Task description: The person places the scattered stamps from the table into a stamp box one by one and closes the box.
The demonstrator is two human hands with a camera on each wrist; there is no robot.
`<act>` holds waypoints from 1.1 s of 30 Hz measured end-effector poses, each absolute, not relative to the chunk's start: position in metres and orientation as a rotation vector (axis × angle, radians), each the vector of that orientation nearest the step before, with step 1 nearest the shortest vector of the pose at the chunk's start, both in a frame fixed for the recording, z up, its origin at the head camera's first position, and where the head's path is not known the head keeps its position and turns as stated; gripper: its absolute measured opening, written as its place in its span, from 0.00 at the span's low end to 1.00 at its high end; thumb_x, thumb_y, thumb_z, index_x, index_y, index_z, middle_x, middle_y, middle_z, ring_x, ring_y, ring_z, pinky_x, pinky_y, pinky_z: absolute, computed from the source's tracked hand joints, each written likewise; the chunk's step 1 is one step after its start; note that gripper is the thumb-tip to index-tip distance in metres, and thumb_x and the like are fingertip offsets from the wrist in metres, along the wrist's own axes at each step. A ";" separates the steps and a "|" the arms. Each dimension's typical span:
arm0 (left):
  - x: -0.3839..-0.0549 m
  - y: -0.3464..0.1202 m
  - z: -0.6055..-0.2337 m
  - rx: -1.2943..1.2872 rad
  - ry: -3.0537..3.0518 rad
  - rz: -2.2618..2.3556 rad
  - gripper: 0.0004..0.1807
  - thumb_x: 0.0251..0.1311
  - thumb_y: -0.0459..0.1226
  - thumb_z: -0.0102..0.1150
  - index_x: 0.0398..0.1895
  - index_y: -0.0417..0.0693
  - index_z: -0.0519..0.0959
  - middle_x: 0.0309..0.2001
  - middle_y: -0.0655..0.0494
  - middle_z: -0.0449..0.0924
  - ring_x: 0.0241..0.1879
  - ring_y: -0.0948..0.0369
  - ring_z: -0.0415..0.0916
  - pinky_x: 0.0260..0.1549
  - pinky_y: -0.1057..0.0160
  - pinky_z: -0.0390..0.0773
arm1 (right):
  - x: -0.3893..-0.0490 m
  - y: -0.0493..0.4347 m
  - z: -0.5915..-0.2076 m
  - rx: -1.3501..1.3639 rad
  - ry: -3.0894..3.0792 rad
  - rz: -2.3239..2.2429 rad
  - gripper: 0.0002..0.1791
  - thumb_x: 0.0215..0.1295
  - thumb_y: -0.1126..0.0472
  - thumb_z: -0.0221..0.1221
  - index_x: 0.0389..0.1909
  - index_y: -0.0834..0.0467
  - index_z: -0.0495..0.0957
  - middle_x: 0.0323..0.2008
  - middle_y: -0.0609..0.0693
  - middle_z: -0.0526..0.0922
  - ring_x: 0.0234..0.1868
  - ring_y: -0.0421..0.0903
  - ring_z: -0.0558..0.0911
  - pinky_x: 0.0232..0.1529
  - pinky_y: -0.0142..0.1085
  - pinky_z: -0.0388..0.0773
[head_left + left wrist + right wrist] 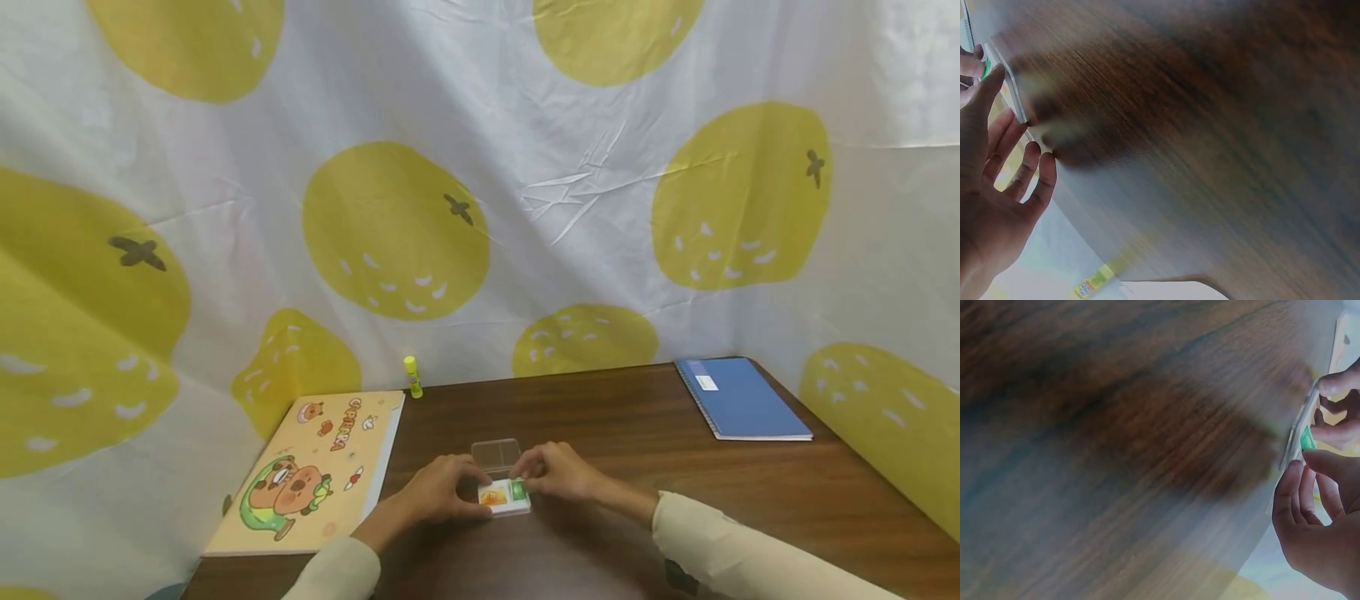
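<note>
Clear case [513, 512], which we see lying lid-open on the table [600, 417], holding an orange card [492, 497] and a green card [518, 490]. The left hand [444, 490] grips its left side; the right hand [557, 472] narrowly pinches the green card. We judge the case light, stiff, slippery, best held by its edges.

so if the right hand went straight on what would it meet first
For the right hand, the small green printed piece it seems to touch; beyond, probably the left hand, though depth is unclear.
</note>
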State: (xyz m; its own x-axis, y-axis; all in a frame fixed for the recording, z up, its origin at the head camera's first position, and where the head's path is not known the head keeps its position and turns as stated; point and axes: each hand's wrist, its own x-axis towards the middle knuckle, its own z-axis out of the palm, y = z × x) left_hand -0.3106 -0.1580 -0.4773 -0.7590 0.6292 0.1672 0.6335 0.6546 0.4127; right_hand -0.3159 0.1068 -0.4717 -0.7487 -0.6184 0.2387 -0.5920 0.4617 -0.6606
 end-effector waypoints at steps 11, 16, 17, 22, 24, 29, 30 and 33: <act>-0.310 -0.157 -0.483 -1.097 -2.834 -0.698 0.23 0.52 0.52 0.79 0.49 0.52 0.89 0.47 0.63 0.85 0.50 0.63 0.80 0.54 0.57 0.79 | -0.315 0.107 -0.480 -1.140 2.644 -1.184 0.08 0.60 0.72 0.68 0.40 0.62 0.88 0.32 0.51 0.88 0.34 0.41 0.85 0.37 0.29 0.81; -0.310 -0.156 -0.483 -1.076 -2.850 -0.703 0.23 0.52 0.53 0.79 0.49 0.53 0.89 0.48 0.62 0.85 0.50 0.63 0.80 0.55 0.57 0.79 | -0.316 0.106 -0.479 -1.141 2.644 -1.181 0.08 0.60 0.72 0.67 0.40 0.63 0.88 0.32 0.51 0.88 0.34 0.41 0.85 0.37 0.29 0.81; -0.310 -0.156 -0.483 -1.070 -2.856 -0.703 0.23 0.52 0.53 0.79 0.49 0.53 0.89 0.48 0.63 0.85 0.50 0.63 0.79 0.55 0.57 0.79 | -0.315 0.106 -0.479 -1.141 2.645 -1.179 0.08 0.60 0.72 0.67 0.40 0.63 0.88 0.33 0.51 0.88 0.34 0.41 0.85 0.37 0.29 0.81; -0.310 -0.156 -0.482 -1.069 -2.853 -0.702 0.23 0.51 0.53 0.79 0.48 0.53 0.89 0.48 0.62 0.85 0.50 0.63 0.80 0.55 0.57 0.79 | -0.316 0.107 -0.478 -1.132 2.650 -1.171 0.08 0.60 0.72 0.67 0.39 0.62 0.88 0.32 0.51 0.87 0.33 0.40 0.85 0.36 0.28 0.81; -0.310 -0.156 -0.482 -1.070 -2.851 -0.700 0.23 0.51 0.53 0.79 0.48 0.53 0.89 0.48 0.62 0.85 0.50 0.63 0.80 0.54 0.57 0.79 | -0.316 0.107 -0.478 -1.127 2.647 -1.169 0.07 0.60 0.72 0.67 0.39 0.63 0.88 0.32 0.51 0.87 0.33 0.41 0.85 0.36 0.28 0.81; -0.309 -0.157 -0.480 -1.074 -2.849 -0.713 0.23 0.51 0.52 0.80 0.48 0.52 0.89 0.48 0.62 0.85 0.50 0.63 0.80 0.54 0.57 0.79 | -0.316 0.105 -0.478 -1.122 2.645 -1.164 0.07 0.61 0.72 0.67 0.39 0.62 0.88 0.32 0.51 0.86 0.33 0.41 0.84 0.36 0.28 0.81; -0.309 -0.157 -0.480 -1.075 -2.847 -0.714 0.23 0.52 0.52 0.80 0.48 0.52 0.89 0.48 0.62 0.85 0.50 0.63 0.80 0.54 0.57 0.79 | -0.316 0.105 -0.478 -1.119 2.648 -1.162 0.07 0.61 0.72 0.68 0.39 0.62 0.88 0.32 0.51 0.86 0.33 0.40 0.84 0.36 0.28 0.80; -0.309 -0.158 -0.480 -1.081 -2.841 -0.717 0.23 0.52 0.51 0.79 0.48 0.51 0.89 0.48 0.61 0.85 0.50 0.63 0.80 0.54 0.56 0.79 | -0.315 0.104 -0.478 -1.119 2.662 -1.159 0.05 0.61 0.71 0.69 0.37 0.61 0.88 0.32 0.50 0.86 0.34 0.40 0.83 0.37 0.28 0.80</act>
State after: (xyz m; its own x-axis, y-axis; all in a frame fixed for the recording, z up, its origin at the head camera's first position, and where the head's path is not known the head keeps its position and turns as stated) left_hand -0.3091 -0.1582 -0.4801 -0.7601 0.6255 0.1758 0.6341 0.6550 0.4110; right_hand -0.3152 0.1039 -0.4781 -0.7408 -0.6266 0.2418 -0.6040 0.4639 -0.6481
